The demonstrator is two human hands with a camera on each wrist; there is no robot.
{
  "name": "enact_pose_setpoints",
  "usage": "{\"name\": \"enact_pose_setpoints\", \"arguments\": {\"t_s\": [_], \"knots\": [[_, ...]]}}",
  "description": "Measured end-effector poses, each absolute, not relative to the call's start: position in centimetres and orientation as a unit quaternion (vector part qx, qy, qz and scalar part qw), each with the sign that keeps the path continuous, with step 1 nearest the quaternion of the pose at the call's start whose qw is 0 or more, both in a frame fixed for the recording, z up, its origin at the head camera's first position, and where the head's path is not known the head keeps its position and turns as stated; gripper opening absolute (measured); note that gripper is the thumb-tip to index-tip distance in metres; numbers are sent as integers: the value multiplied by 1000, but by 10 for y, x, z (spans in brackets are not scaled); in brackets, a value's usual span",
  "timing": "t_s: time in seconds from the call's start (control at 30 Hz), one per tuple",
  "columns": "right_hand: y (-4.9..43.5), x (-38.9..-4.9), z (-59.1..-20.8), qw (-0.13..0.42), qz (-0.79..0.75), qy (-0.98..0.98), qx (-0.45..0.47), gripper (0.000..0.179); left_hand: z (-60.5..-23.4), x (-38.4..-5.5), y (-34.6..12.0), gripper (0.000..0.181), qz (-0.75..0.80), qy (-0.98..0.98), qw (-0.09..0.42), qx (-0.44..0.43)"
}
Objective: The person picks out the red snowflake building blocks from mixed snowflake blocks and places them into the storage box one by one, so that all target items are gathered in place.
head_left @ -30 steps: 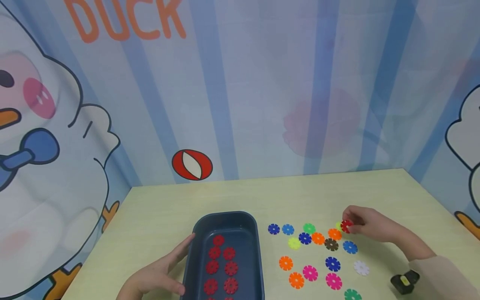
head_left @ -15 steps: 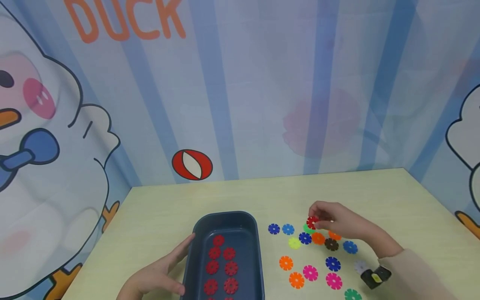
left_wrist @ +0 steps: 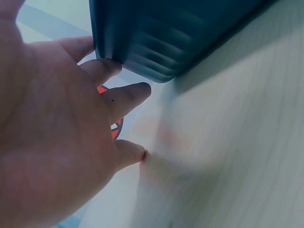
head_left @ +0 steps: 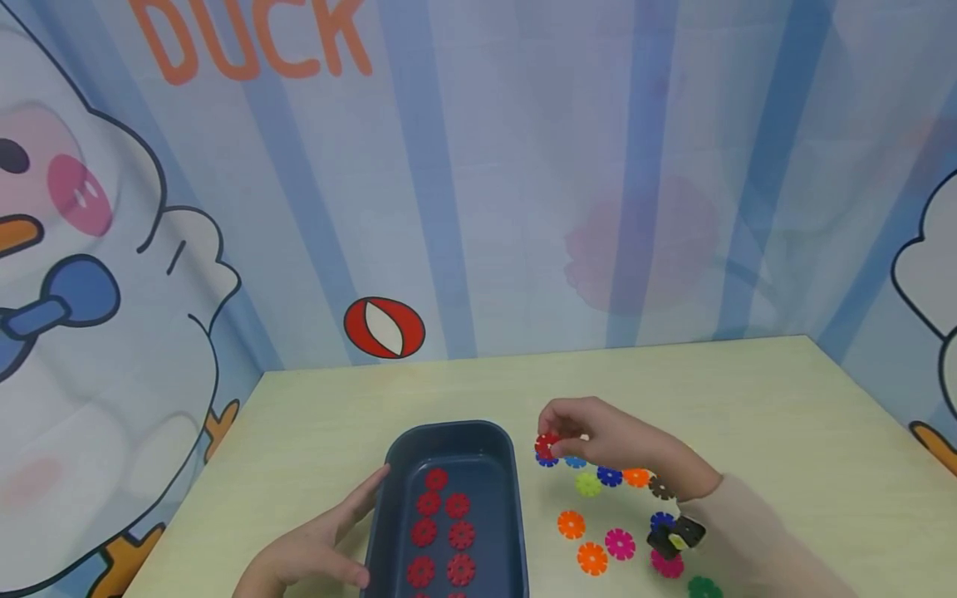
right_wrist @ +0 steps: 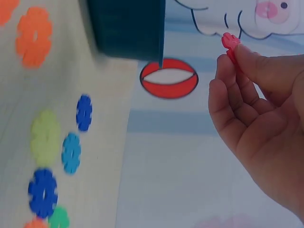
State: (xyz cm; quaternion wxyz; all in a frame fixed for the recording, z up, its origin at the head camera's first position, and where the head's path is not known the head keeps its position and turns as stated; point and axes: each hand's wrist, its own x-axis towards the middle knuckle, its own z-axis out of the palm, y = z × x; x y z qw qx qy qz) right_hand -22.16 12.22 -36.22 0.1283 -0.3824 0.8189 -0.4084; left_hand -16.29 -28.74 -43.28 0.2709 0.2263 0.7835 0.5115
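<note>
My right hand (head_left: 613, 436) pinches a red notched plastic disc (head_left: 547, 444) between thumb and fingers, up off the table. In the right wrist view the same disc (right_wrist: 231, 42) shows edge-on at the fingertips. Right of the dark blue tray (head_left: 499, 515), the hand is over a dark blue disc and a light blue one, covering part of both. Several red discs (head_left: 461, 535) lie in the tray in two rough columns. My left hand (head_left: 314, 548) rests against the tray's left side with fingers spread; in the left wrist view its fingertips touch the tray's outer wall (left_wrist: 156, 42).
Loose notched discs in mixed colours lie right of the tray: orange (head_left: 571, 525), yellow-green (head_left: 587, 484), pink (head_left: 620, 545) and green (head_left: 704, 588) among them. Some sit under my right forearm. A printed curtain (head_left: 523, 208) hangs behind the table's back edge.
My right hand has carried the red disc leftward from the right part of the loose discs toward the tray. The left hand and the tray have stayed in place.
</note>
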Motion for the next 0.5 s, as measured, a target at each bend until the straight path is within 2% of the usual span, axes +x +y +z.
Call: {"name": "enact_pose_setpoints", "arguments": {"t_s": [0.23,0.5], "knots": [[90,-217,-361,150,-403,786,-443,14,-433,-164,-288,111,512,781,274,228],[60,-208,-361,205,-389,767,-467,17,-433,-163,-287,110,513,781,274,226]]}}
